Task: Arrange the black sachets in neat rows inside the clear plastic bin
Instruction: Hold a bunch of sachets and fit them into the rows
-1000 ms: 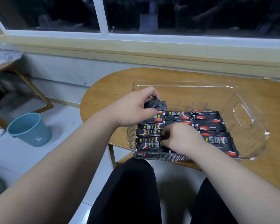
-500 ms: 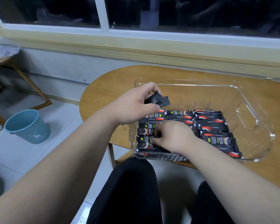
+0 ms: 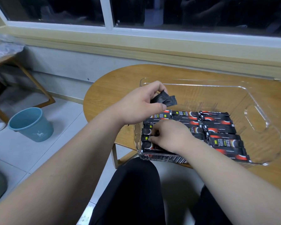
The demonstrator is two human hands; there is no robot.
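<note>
Black sachets [image 3: 217, 127] sit in rows inside the clear plastic bin [image 3: 266, 120]. Left hand [image 3: 141, 108] fingers pinch a loose bunch [image 3: 164, 100] above them; a slip would scatter the rows. Right hand [image 3: 170, 137] fingers pinch one laid sachet [image 3: 146, 138], near-left row; tugging may skew its neighbours.

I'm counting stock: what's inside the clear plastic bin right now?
Three rows of black sachets lie across the near half of the clear plastic bin; its far half is bare. The right hand hides part of the left and middle rows.
</note>
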